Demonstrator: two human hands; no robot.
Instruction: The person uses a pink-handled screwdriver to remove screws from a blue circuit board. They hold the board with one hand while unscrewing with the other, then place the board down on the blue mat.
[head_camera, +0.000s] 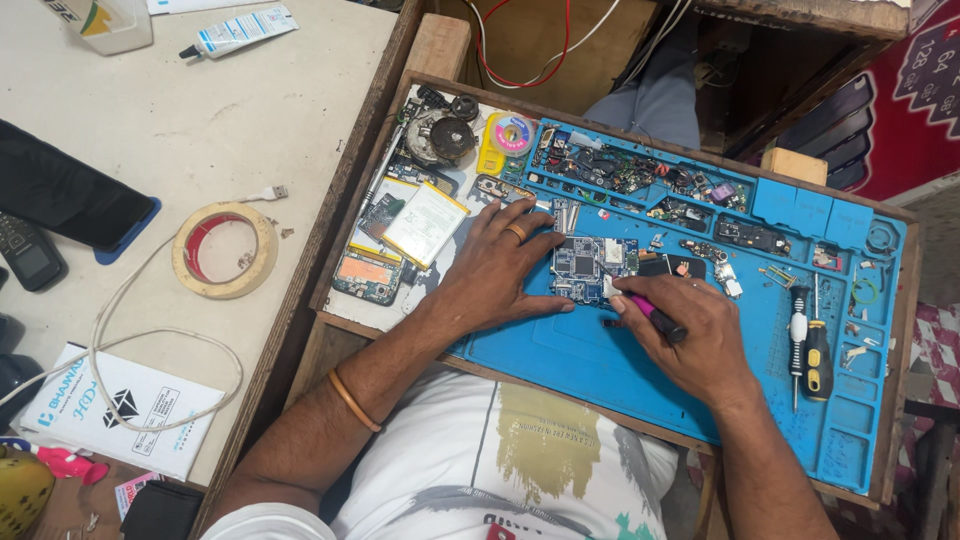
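Pink-handled, the small tool (652, 316) sits clamped in the right hand (690, 340), fingers curled shut round its shaft, with its tip at the lower right corner of the circuit board (590, 268). That tip is hidden under the thumb and board edge, so what kind of tool it is cannot be made out. Its long axis runs from the palm up and left toward the board, which lies just left of and above the grip. On the board's left side the left hand (505, 262) presses flat, fingers spread, 1 ring showing, pinning the board rather than gripping anything; both hands touch the board, the left covering more of it. Under the board lies the blue work mat (600, 365). Well right of the board lie 2 screwdrivers (808, 345) side by side, pointing toward the person. Left of the board rest a flat battery (425, 222) and a roll of tape (225, 250), further out on the table.
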